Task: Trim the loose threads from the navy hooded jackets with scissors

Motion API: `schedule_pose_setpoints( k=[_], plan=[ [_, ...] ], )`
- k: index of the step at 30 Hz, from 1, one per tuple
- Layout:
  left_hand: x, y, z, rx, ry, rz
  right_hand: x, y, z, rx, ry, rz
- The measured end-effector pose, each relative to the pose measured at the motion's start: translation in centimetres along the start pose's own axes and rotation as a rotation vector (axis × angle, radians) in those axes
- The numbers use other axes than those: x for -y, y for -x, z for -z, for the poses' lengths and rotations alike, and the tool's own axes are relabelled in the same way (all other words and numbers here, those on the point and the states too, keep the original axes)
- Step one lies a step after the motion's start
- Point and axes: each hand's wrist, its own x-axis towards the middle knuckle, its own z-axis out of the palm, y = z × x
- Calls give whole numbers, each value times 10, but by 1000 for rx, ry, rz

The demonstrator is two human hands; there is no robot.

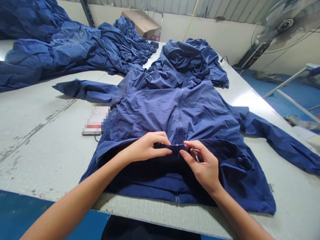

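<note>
A navy nylon hooded jacket [160, 113] lies spread on the table, zip up the middle and hood at the far end. My left hand [147, 148] pinches a fold of the jacket's hem just left of the zip. My right hand [202, 163] grips the same fold from the right, and a small metal tool [195, 155], perhaps thread snips, shows between its fingers. Most of the tool is hidden by those fingers. A dark loop of cord [244, 163] lies on the jacket's lower right.
A large heap of navy fabric [52, 46] lies on the table's far left. A blurred paper label [96, 119] sits beside the jacket's left side. A cardboard box [141, 23] stands beyond the table, and a standing fan [285, 26] is at upper right. The table's near edge [160, 221] runs under my arms.
</note>
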Motion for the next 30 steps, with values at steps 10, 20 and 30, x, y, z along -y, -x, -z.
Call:
schedule_pose_setpoints(
  k=[10,20,30],
  plan=[
    [4,4,-32,-148,435,-61,7,-3,-2,-66,-84,-114],
    [7,5,-36,-176,317,-131,3,3,-2,-25,-58,-6],
    [7,6,-44,-268,69,-80,3,6,3,147,15,188]
  ],
)
